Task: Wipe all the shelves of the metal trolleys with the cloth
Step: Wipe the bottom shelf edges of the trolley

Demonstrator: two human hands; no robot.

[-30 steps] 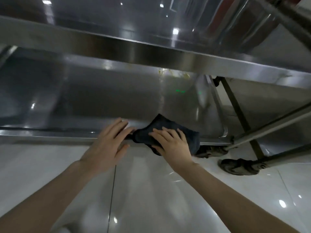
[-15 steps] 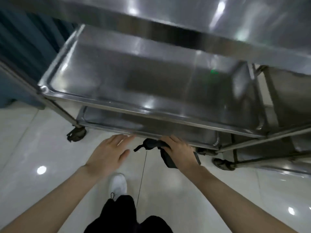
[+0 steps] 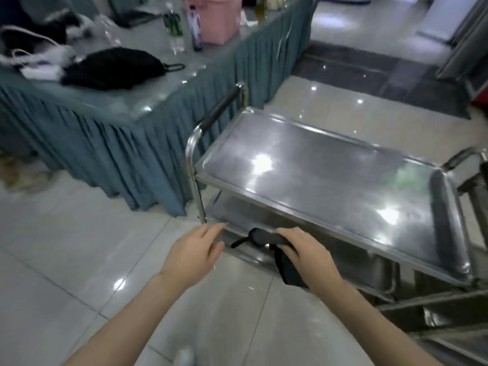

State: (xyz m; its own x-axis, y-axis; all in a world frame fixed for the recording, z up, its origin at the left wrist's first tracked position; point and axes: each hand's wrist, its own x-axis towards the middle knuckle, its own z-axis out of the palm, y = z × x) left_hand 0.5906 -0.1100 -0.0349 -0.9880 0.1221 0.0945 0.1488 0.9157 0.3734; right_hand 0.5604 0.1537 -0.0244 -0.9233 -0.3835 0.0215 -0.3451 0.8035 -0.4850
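Two hands at the near corner of a metal trolley (image 3: 196,165). The right hand (image 3: 303,256) has its grip clamped on the dark cloth (image 3: 261,237), which is bunched in the fist, one tail hanging below the palm and clear of every surface. The left hand (image 3: 195,252) is empty, fingers relaxed and apart, just beside the rim of the lower shelf (image 3: 232,207); contact cannot be told. The top shelf (image 3: 330,175) lies bare and glossy ahead. A second trolley (image 3: 470,186) stands to the right, and a skirted tabletop (image 3: 126,101) to the left.

Probable hazards: the loose tail may catch on a shelf rim or drag on the floor (image 3: 66,247) and soil the cloth. A bunched cloth would wipe only a narrow strip and leave streaks. A hard push on an unsteadied trolley could roll it away.

Compared with one second earlier, the view has risen from beneath the shelves to above the top one. The cloth, then pressed under the right hand at a low shelf's edge, is now lifted and gathered. The left hand, then reaching onto that edge, has drawn back.
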